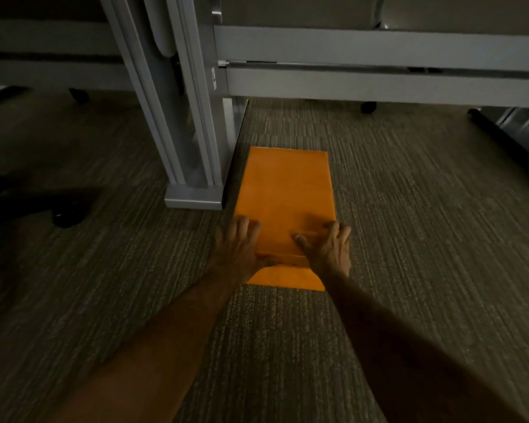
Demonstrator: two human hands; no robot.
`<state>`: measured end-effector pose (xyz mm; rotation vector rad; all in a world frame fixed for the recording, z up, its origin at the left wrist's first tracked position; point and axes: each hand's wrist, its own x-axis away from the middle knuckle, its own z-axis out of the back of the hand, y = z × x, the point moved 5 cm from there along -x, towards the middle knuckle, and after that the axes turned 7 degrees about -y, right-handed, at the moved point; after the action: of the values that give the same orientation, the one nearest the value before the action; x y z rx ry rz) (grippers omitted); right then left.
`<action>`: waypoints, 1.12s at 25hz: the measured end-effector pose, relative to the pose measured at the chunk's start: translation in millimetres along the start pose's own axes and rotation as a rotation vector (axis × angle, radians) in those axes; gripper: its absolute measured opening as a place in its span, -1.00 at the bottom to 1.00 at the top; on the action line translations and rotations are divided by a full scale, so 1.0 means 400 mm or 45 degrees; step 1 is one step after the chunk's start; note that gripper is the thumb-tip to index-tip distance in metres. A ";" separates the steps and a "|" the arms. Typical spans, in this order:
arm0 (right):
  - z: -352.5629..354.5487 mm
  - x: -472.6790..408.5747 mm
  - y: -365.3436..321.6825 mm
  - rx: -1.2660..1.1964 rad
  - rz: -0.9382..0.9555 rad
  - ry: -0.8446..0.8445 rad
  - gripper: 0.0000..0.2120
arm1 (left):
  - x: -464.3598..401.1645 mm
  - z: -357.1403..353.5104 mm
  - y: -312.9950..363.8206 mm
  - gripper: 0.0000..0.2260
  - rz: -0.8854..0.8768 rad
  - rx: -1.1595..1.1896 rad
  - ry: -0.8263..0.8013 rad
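Left hand (239, 245) and right hand (327, 250) on an envelope (287, 184) lying on carpet (409, 239).
Left fingers spread flat at its left edge; right thumb on top, fingers bent at the right edge, grip unclear. Contents hidden. Desk post (193, 190) just beyond.

One orange envelope (284, 190) lies on the carpet (409, 239). Two hands are on it: one left hand (237, 248) and one right hand (327, 248). One grey post (193, 166) stands just beside it. Three dark casters show: a far caster (78, 94), a rail-side caster (368, 106) and a near caster (64, 218) (a fourth dark shape at the left edge is too dim to count).
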<state>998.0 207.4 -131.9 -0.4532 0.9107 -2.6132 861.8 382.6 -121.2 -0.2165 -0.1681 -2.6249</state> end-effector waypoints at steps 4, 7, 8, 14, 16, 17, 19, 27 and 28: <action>0.010 0.007 0.039 -0.429 -0.004 0.001 -0.18 | -0.005 0.045 -0.012 -0.20 0.054 0.665 -0.169; -0.011 0.025 0.082 -0.834 -0.160 0.031 -0.12 | 0.004 0.056 -0.054 -0.46 0.112 1.035 -0.073; -0.016 0.027 0.083 -0.862 -0.190 0.028 -0.14 | 0.017 0.045 -0.064 -0.42 0.166 1.168 -0.012; -0.010 0.026 0.089 -0.834 -0.188 -0.220 -0.19 | 0.058 -0.028 -0.059 -0.27 0.603 1.786 0.039; -0.002 0.029 0.092 -0.807 -0.197 -0.330 -0.19 | 0.054 -0.019 -0.062 -0.31 0.576 1.755 0.001; 0.000 0.029 0.093 -0.800 -0.206 -0.379 -0.18 | 0.053 -0.016 -0.062 -0.32 0.561 1.739 -0.016; -0.001 0.028 0.096 -0.833 -0.229 -0.481 -0.11 | 0.049 -0.017 -0.066 -0.33 0.548 1.702 -0.032; -0.041 0.001 0.053 -0.971 -0.200 -0.529 -0.08 | 0.048 -0.019 -0.121 -0.38 0.546 1.637 0.009; -0.055 0.000 0.033 -0.975 -0.188 -0.535 -0.09 | 0.047 -0.020 -0.141 -0.36 0.555 1.646 0.015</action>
<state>992.1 209.4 -156.8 -1.2341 1.7345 -2.0524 817.1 421.5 -130.1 0.1984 -1.5087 -1.6460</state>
